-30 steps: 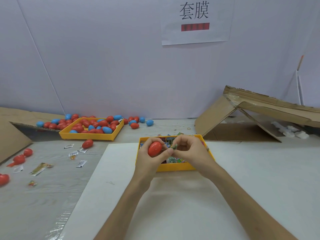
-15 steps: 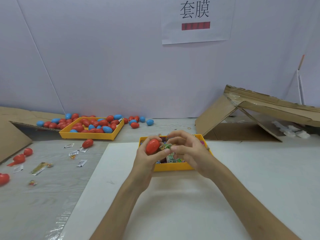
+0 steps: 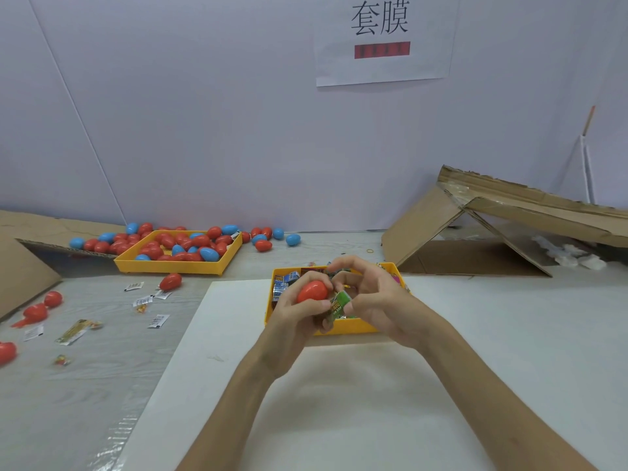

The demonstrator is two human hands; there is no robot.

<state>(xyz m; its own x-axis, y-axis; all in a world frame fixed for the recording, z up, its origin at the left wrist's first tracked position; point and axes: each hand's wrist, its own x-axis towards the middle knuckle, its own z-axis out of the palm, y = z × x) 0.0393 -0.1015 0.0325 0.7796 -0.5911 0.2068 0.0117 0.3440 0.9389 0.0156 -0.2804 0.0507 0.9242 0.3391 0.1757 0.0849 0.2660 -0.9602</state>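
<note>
My left hand (image 3: 295,313) grips a red plastic egg (image 3: 312,291) just above the near yellow tray (image 3: 353,326), which holds several small coloured packets. A green packet (image 3: 338,304) sits between my two hands, right beside the egg. My right hand (image 3: 372,299) has its fingers curled over the packet and pinches it, with the fingertips arching above the egg. Both hands hover over the tray's front half and hide much of its contents.
A second yellow tray (image 3: 176,265) full of red and blue eggs stands at the back left, with more eggs loose around it. Small packets (image 3: 158,321) and red eggs (image 3: 170,281) lie scattered on the left. An opened cardboard box (image 3: 475,229) lies at the right; a white board (image 3: 339,402) covers the table's front.
The egg and the green packet have come closer together and both hands have shifted slightly. My right fingers have lifted and arched over the packet.
</note>
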